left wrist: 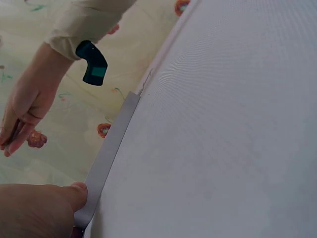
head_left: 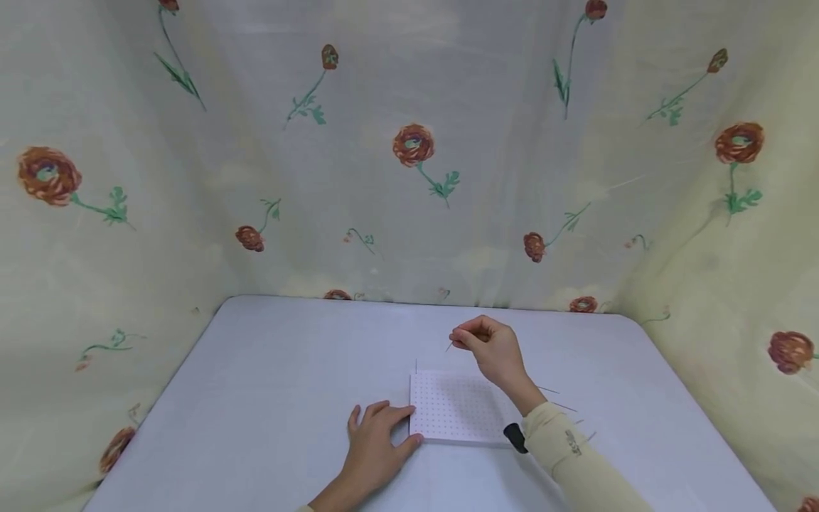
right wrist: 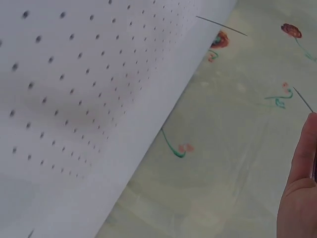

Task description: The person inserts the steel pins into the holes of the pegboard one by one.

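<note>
A white board [head_left: 454, 409] dotted with rows of small holes lies on the table. My left hand [head_left: 377, 444] rests at its near left corner, index finger against the left edge and thumb at the front edge; the left wrist view shows that thumb along the board's side [left wrist: 111, 144]. Above the far part of the board, my right hand [head_left: 498, 353] pinches a thin needle-like metal pin [head_left: 450, 346] between thumb and fingers, its tip pointing down. Another thin pin [head_left: 416, 366] stands upright at the board's far left corner, showing too as a dark pin [right wrist: 221, 26] in the right wrist view.
Several more thin pins [head_left: 564, 407] lie right of the board, partly behind the right forearm. A black wrist device [head_left: 515, 437] sits on the right sleeve. The white table [head_left: 288, 370] reaches back to a flowered curtain [head_left: 384, 213].
</note>
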Available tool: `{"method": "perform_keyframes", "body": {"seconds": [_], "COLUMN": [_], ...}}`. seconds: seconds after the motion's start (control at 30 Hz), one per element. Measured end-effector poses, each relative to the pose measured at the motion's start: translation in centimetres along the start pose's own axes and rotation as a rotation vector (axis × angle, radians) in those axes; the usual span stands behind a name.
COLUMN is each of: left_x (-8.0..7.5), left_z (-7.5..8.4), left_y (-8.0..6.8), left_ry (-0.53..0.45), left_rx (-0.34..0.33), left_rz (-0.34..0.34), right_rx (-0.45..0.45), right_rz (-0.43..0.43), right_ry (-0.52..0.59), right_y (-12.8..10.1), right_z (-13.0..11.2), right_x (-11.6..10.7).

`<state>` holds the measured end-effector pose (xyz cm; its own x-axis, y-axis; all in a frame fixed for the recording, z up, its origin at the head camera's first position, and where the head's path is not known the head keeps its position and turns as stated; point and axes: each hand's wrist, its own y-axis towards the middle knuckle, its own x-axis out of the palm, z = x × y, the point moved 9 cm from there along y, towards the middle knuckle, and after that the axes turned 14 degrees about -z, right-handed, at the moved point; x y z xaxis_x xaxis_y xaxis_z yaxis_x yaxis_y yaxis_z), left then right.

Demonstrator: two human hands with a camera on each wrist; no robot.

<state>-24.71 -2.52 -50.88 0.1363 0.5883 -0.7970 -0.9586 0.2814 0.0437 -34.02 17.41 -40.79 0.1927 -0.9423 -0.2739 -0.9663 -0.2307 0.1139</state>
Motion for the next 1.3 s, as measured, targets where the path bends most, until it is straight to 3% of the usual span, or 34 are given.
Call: {"method": "perform_keyframes", "body": {"seconds": [0.3, 0.77, 1.3], "left_x": [-0.3, -0.4, -0.6], "left_z": [0.3, 0.4, 0.8], "left_y": [0.2, 0.2, 0.0], "left_ry": [0.031, 0.089, 0.139], "left_rx": [0.002, 0.018, 0.033], "left_rz": [0.001, 0.02, 0.036], "right_rx": [0.024, 0.104, 0.091], "right_rz": [-0.017, -0.106, -0.128], "right_ry": [-0.025, -0.331, -0.493], "right_y": [1.6, 2.4, 2.8], "right_z": [2.0, 4.1, 4.2], "right_x": [2.1, 4.8, 6.2]}}
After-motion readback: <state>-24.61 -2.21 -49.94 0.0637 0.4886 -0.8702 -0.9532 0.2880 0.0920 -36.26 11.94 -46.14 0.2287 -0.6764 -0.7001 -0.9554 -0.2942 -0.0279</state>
